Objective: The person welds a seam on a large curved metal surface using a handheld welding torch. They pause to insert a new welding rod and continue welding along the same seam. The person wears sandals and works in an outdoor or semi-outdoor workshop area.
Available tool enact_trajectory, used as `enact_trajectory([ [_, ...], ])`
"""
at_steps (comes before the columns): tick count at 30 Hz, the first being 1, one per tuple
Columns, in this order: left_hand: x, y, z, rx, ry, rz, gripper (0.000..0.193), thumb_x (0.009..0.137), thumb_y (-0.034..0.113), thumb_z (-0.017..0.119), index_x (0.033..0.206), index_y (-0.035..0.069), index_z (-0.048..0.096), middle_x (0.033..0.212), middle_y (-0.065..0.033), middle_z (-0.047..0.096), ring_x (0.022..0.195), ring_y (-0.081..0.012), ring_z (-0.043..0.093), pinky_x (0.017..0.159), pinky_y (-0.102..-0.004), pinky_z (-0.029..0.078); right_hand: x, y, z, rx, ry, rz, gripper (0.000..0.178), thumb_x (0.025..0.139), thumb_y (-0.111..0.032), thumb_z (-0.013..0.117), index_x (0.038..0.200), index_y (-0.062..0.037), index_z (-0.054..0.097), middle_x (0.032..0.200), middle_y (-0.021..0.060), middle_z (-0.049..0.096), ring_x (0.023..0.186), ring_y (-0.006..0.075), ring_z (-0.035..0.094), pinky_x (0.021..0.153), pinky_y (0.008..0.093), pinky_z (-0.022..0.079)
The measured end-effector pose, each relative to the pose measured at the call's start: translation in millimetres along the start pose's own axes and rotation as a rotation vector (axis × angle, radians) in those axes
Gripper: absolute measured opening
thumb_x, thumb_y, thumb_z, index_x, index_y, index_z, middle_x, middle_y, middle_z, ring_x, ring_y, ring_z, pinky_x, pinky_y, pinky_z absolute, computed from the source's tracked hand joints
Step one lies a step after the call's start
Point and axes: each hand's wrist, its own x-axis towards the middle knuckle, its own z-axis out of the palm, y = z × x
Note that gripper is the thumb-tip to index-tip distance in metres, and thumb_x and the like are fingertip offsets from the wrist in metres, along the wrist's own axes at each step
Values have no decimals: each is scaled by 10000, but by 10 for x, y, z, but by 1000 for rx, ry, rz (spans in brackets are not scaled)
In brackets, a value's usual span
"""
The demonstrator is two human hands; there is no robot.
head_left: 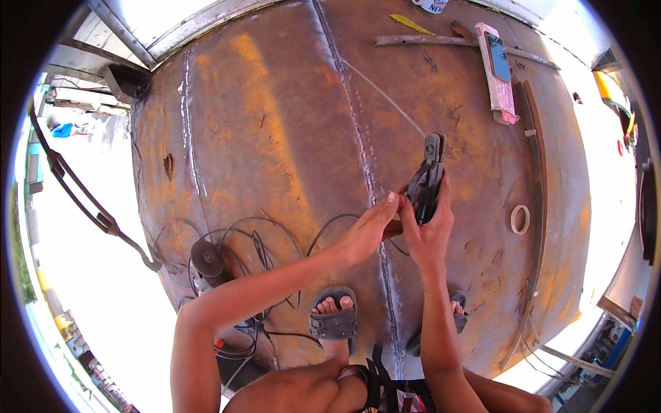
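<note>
My right hand (pixel 428 230) is wrapped round a black welding electrode holder (pixel 430 175), its jaws pointing away from me. A thin welding rod (pixel 385 98) is clamped in the jaws and slants far left, its tip close to the weld seam (pixel 356 127) on the rusty steel plate (pixel 275 117). My left hand (pixel 375 227) is closed, with thumb and fingertips up against the right hand and the holder's near end. What its fingers grip is hidden. A black cable (pixel 330 224) loops behind the left hand.
An angle grinder (pixel 208 260) lies among tangled cables at the near left. At the far right, a phone (pixel 497 58) rests on a pink-white packet (pixel 502 100) near a stick (pixel 427 40). A tape ring (pixel 520 219) lies beside a long metal bar (pixel 539 179). My sandalled foot (pixel 334 313) stands on the plate.
</note>
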Motion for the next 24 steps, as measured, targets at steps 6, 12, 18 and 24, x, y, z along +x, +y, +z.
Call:
enact_trajectory([
  [6, 42, -19, -178, -21, 33, -16, 645, 1129, 513, 368, 1567, 42, 415, 1474, -102, 555, 1299, -224, 586, 1120, -392, 465, 72, -43, 120, -12, -19, -40, 798, 871, -66, 781, 1536, 82, 366, 912, 99, 703, 780, 149, 694, 739, 282, 543],
  [12, 42, 44, -196, -74, 81, 32, 603, 1131, 458, 395, 1539, 16, 446, 1488, -109, 552, 1280, -235, 607, 1092, -401, 491, 134, -34, 229, -39, -19, -67, 818, 857, -68, 783, 1545, 76, 363, 949, 119, 725, 789, 196, 730, 757, 316, 566],
  [18, 54, 137, -187, -84, 96, 19, 598, 1130, 451, 397, 1535, 14, 450, 1503, -104, 545, 1265, -236, 615, 1075, -407, 500, 186, -34, 250, -36, -36, -41, 821, 859, -93, 780, 1542, 80, 360, 969, 130, 737, 799, 233, 747, 766, 341, 572],
  [24, 27, 96, -163, -90, 112, 20, 585, 1129, 451, 406, 1521, 22, 472, 1483, -107, 561, 1252, -234, 621, 1067, -410, 503, 142, -73, 213, -79, -50, -43, 828, 864, -103, 781, 1540, 95, 345, 974, 139, 740, 811, 242, 755, 775, 347, 574],
])
